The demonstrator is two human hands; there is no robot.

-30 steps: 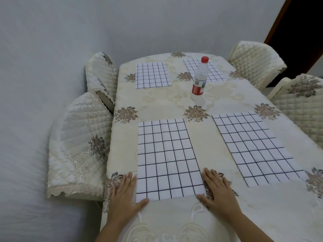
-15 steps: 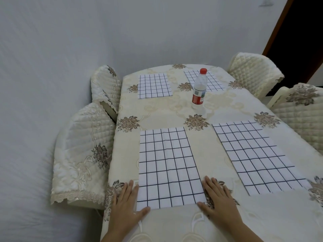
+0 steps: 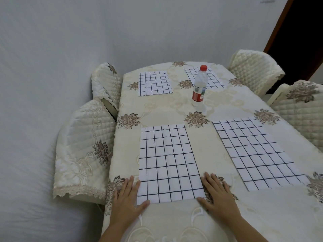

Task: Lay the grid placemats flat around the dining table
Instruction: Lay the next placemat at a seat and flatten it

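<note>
Fingers point(image 3: 130, 186) of the left hand point(image 3: 126, 201) are lying stretched out and flat on the tablecloth point(image 3: 162, 107), gripping nothing, with the thumb pressing on the near left corner of the nearest placemat point(image 3: 168, 163). Those of the right hand point(image 3: 219, 198) are spreading the same way, palm down, just beside that placemat's right edge, the thumb touching its near right corner. Neither hand is closing around anything.

That nearest placemat is lying flat on the dining table point(image 3: 262, 215), on the near side of the water bottle point(image 3: 199, 88) and towards the left. A second placemat point(image 3: 257, 152) is lying flat to the right of it, also nearer than the bottle. Beyond the bottle, a third placemat point(image 3: 154, 83) is resting far left, and a fourth placemat point(image 3: 212, 78) is sitting directly behind the bottle, partly hidden by it. The bottle is standing upright with its red cap on, near the table's middle. Quilted chairs point(image 3: 83, 145) are standing tucked close along both long sides.
</note>
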